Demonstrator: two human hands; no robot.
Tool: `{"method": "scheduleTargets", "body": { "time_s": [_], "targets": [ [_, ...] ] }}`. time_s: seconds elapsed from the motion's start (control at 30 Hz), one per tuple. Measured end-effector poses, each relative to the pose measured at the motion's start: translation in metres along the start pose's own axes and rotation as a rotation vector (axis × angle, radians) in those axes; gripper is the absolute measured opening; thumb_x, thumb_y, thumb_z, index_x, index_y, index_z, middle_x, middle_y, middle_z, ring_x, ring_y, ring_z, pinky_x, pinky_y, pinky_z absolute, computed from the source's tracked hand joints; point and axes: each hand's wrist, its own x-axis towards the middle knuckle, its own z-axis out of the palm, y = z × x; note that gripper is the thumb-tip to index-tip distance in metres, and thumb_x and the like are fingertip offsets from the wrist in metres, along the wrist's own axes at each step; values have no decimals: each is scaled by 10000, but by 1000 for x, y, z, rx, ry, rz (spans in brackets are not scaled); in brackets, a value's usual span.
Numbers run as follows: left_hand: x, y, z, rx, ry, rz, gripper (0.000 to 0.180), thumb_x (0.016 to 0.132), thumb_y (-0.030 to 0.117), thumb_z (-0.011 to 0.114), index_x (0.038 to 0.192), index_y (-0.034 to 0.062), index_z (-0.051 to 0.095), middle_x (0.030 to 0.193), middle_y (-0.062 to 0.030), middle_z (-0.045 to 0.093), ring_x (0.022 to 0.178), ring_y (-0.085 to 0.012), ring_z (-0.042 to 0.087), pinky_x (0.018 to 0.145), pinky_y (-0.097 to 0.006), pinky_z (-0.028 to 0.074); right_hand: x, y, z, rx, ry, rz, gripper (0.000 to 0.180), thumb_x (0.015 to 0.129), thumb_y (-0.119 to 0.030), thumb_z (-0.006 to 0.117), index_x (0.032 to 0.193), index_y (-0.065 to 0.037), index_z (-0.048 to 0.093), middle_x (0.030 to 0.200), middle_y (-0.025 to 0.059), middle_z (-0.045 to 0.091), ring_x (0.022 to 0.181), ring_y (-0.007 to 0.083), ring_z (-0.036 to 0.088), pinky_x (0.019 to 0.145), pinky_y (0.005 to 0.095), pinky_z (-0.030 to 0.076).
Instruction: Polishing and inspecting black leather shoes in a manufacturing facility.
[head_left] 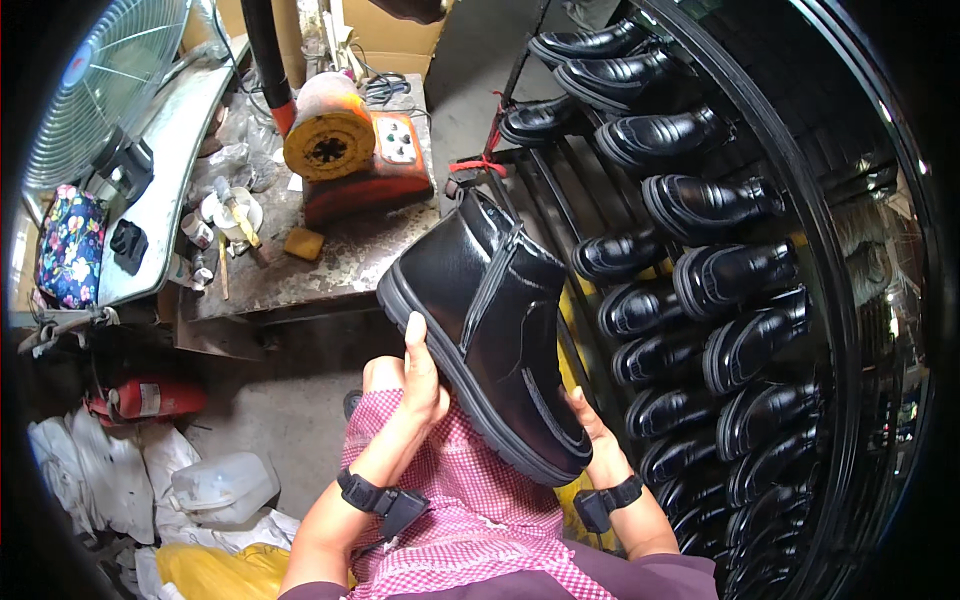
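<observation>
1. Two hands hold one black ankle boot [495, 335] above a pink checked lap [470, 500].
2. Left hand [420, 378] grips its sole edge, fingers closed; right hand [590, 425] cups the heel end, fingers mostly hidden.
3. Right: rack [545, 190] of black shoes [700, 205].
4. Far left: cluttered workbench [340, 260], yellow-orange machine [335, 140], fan [100, 90].

A stained grey metal workbench [340, 262] is seen at ten o'clock, with an orange machine with a yellow round disc [345, 150] and a small yellow sponge block [303, 243] set on it. At three o'clock, rows of glossy black leather shoes [700, 290] are carried on a black metal rack [560, 200].
</observation>
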Motion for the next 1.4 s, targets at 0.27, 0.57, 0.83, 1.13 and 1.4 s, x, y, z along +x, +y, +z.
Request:
{"method": "scheduleTargets", "body": {
  "time_s": [0.27,0.57,0.83,1.13,1.4],
  "targets": [
    [39,-15,-2,100,72,-6,453,922,418,373,1169,53,478,1011,-51,584,803,-159,578,716,-278,495,57,-27,65,-18,98,-246,452,847,-294,523,1168,23,499,1085,170,589,970,268,590,900,388,456],
    [-14,-38,-16,1318,-357,732,195,803,143,556,941,33,639,718,-79,649,576,-187,596,555,-272,456,155,-96,124,-103,152,-433,434,793,-341,602,1094,-30,561,1012,130,624,861,249,622,770,387,510],
    [-15,-29,-21,1267,-359,633,205,795,119,559,963,15,614,717,-125,610,621,-242,595,562,-326,465,207,-104,152,-122,-12,-399,414,789,-304,614,1095,-31,555,1023,116,622,891,240,615,803,367,497],
    [-12,-25,-26,1239,-299,666,183,779,99,575,912,-19,619,719,-135,618,611,-250,601,566,-321,474,231,-101,183,-117,-10,-415,365,811,-333,584,1043,-52,591,989,91,637,865,213,622,787,356,504],
    [-12,-24,-28,1228,-277,724,165,768,90,588,907,23,646,675,-66,646,538,-189,574,517,-290,448,218,-94,176,-106,-10,-405,336,833,-329,554,1025,-56,597,953,86,649,824,209,632,749,341,513]
  ]
}}
